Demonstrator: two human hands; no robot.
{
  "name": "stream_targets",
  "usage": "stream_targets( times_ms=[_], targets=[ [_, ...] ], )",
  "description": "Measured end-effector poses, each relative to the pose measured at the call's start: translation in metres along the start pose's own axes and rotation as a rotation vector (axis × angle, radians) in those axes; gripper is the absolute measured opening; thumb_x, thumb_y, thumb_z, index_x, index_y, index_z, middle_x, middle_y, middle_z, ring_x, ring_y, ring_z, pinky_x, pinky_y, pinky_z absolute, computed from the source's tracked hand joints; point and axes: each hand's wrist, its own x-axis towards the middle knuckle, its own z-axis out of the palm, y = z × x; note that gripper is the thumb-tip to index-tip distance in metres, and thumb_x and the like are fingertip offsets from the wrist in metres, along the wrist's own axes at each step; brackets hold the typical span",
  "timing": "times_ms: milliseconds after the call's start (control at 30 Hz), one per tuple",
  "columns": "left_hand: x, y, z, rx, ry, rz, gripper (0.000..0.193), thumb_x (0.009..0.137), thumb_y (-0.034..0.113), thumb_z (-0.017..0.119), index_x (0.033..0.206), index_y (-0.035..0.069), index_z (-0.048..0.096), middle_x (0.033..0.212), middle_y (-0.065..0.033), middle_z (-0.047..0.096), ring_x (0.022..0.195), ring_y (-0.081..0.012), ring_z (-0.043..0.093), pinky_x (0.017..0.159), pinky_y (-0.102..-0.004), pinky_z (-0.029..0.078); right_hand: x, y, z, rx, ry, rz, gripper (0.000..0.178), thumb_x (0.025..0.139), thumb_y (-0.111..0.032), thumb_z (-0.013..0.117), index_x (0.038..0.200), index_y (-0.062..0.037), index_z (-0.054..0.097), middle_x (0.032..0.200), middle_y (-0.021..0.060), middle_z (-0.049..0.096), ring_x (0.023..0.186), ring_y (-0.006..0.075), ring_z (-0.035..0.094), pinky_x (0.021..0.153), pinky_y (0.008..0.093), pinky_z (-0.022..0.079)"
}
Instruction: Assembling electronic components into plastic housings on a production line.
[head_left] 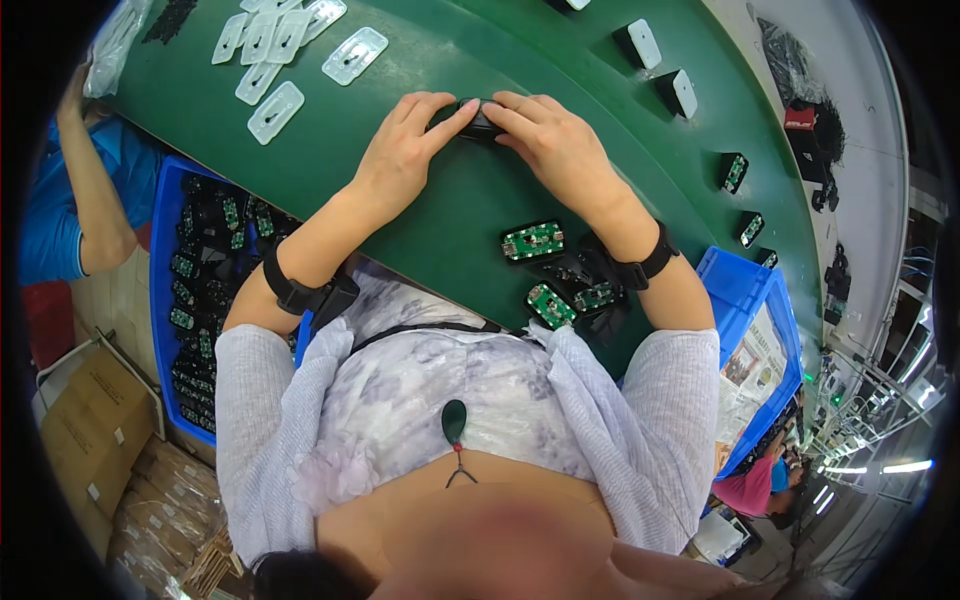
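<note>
Left hand (400, 150) and right hand (555, 140) both pinch small black casing (478, 120) | on green table (450, 220) | circuit boards (533, 241) near right wrist

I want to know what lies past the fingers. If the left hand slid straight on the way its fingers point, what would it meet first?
Probably the right hand: the left hand points at the small black part pinched between both, with the right fingertips just beyond.
</note>
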Motion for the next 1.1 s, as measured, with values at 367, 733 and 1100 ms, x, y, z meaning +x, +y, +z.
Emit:
stream_targets(
  times_ms=[367,733,1100],
  targets=[
    [0.005,0.007,0.007,0.088,-0.022,0.068,0.057,0.072,0.004,0.066,0.128,0.005,0.055,0.108,-0.0098,0.055,0.104,-0.0273,0.052,0.086,-0.0376,0.046,0.002,0.015,-0.002,0.101,0.035,0.008,0.035,0.079,-0.011,0.067,0.113,-0.0098,0.061,0.109,0.0043,0.062,0.096,0.0259,0.06,0.079,0.0335,0.053],
    [0.055,0.03,0.022,-0.918,-0.107,-0.634,0.03,0.091,0.017,0.063,0.114,-0.001,0.06,0.096,-0.0048,0.062,0.081,-0.0111,0.057,0.069,-0.0264,0.047,-0.006,0.024,-0.023,1.225,0.283,0.573,0.04,0.083,-0.012,0.073,0.119,-0.0038,0.057,0.111,0.0073,0.062,0.099,0.0161,0.061,0.088,0.0286,0.049],
    [0.044,0.034,0.045,-0.703,-0.124,-0.258,0.024,0.088,0.009,0.064,0.111,0.004,0.064,0.095,-0.0064,0.057,0.074,-0.0139,0.057,0.066,-0.025,0.047,-0.11,0.15,-0.112,0.234,0.193,0.886,0.043,0.076,-0.005,0.074,0.118,-0.0051,0.06,0.103,0.0107,0.068,0.099,0.0188,0.063,0.085,0.0303,0.05]
  ],
)
